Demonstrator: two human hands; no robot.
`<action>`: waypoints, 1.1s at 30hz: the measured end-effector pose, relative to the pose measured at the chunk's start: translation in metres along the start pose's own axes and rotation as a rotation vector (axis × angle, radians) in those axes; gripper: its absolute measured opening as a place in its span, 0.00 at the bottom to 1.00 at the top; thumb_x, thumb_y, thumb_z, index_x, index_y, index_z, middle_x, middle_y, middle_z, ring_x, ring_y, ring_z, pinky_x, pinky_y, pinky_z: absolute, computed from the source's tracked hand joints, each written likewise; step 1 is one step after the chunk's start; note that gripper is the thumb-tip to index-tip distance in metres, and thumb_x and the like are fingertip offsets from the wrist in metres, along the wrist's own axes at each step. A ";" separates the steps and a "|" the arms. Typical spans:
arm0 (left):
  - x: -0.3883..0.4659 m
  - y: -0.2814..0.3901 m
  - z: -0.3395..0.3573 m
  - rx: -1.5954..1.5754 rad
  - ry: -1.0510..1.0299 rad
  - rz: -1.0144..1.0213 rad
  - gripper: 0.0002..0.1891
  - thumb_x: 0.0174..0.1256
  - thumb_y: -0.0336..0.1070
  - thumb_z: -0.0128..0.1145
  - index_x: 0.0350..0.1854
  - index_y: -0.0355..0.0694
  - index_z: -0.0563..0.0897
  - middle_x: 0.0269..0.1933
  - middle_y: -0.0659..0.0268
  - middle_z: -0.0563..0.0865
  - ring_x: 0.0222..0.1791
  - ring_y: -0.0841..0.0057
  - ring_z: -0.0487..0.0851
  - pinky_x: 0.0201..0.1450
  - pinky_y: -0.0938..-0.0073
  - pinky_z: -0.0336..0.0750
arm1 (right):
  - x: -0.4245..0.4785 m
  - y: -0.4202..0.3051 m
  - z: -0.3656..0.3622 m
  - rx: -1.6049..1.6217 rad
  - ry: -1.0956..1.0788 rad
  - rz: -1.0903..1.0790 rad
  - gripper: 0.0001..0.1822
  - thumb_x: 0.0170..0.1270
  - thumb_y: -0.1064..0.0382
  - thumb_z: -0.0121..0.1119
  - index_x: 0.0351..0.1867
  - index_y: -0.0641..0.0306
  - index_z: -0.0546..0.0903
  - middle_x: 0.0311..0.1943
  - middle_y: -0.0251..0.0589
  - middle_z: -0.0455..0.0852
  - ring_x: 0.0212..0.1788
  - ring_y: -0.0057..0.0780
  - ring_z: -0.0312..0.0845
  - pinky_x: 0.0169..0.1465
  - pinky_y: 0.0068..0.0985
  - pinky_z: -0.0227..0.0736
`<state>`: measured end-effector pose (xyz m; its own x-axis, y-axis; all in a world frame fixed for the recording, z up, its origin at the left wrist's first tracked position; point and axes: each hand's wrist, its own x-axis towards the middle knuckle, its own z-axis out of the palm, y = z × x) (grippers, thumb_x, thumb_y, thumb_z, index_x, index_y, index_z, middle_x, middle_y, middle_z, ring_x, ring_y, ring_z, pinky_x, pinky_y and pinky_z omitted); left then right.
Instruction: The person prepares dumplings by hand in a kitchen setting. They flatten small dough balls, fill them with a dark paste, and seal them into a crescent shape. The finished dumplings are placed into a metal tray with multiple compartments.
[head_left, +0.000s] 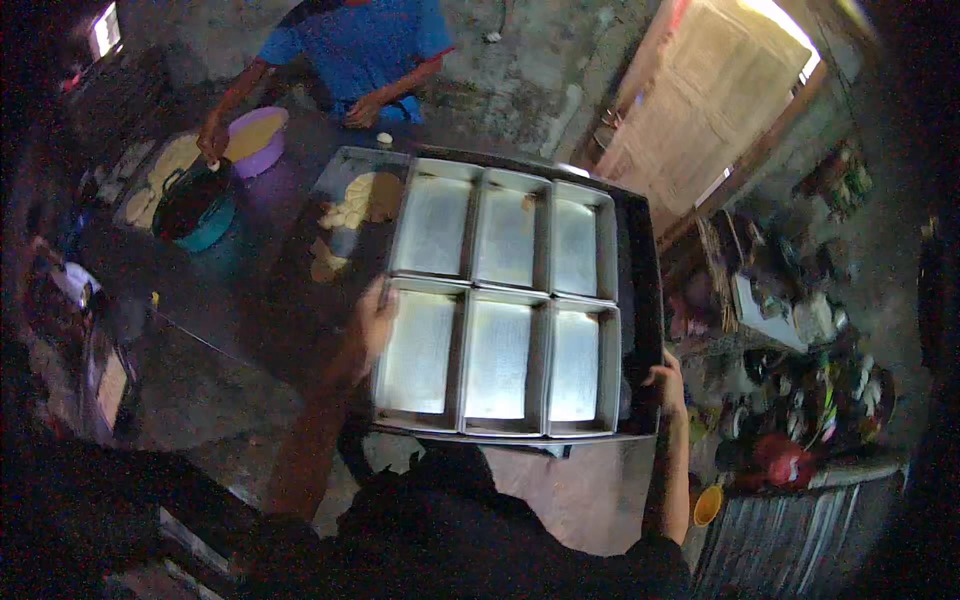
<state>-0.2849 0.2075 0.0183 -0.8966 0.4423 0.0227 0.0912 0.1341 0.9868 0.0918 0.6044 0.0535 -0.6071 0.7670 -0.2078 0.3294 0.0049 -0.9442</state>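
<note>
Both of my hands hold a large dark tray (641, 315) in front of my body. My left hand (377, 322) grips its left side, beside the rectangular metal baking pans standing on it. My right hand (667, 382) is closed around the tray's right edge, with the thumb over the rim. The metal pans (495, 352) stand in two rows, side by side, and look bare inside. A dark strip of the tray shows between the pans and my right hand.
Across a dark table (270, 292), a person in a blue shirt (352, 52) reaches over a teal bucket (206, 229). A purple basin (262, 150) and pale dough-like pieces (349, 206) lie nearby. A wooden door (697, 97) and a cluttered shelf (772, 315) stand on the right.
</note>
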 end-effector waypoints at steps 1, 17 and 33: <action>0.004 -0.001 0.014 0.076 0.059 0.066 0.22 0.79 0.42 0.48 0.68 0.35 0.72 0.59 0.52 0.84 0.58 0.61 0.81 0.63 0.65 0.71 | 0.012 0.003 -0.002 0.052 0.013 -0.024 0.30 0.50 0.71 0.54 0.61 0.66 0.78 0.33 0.38 0.83 0.29 0.26 0.78 0.36 0.24 0.76; -0.017 -0.138 -0.116 0.155 0.094 0.138 0.26 0.71 0.44 0.55 0.68 0.40 0.74 0.60 0.47 0.82 0.61 0.48 0.78 0.65 0.58 0.72 | -0.096 0.124 0.141 0.006 -0.035 0.022 0.38 0.58 0.71 0.53 0.74 0.71 0.63 0.32 0.44 0.86 0.32 0.34 0.84 0.42 0.33 0.82; -0.055 -0.181 -0.298 -0.554 -0.376 0.067 0.21 0.77 0.45 0.55 0.65 0.39 0.76 0.49 0.58 0.87 0.49 0.77 0.84 0.51 0.73 0.78 | -0.199 -0.034 0.319 -0.490 0.344 -0.502 0.19 0.78 0.57 0.48 0.56 0.69 0.81 0.49 0.41 0.86 0.50 0.27 0.80 0.56 0.25 0.73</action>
<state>-0.3812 -0.1056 -0.1133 -0.6760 0.7257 0.1280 -0.1845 -0.3348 0.9241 -0.0290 0.2473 0.0450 -0.5359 0.7535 0.3809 0.4048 0.6252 -0.6673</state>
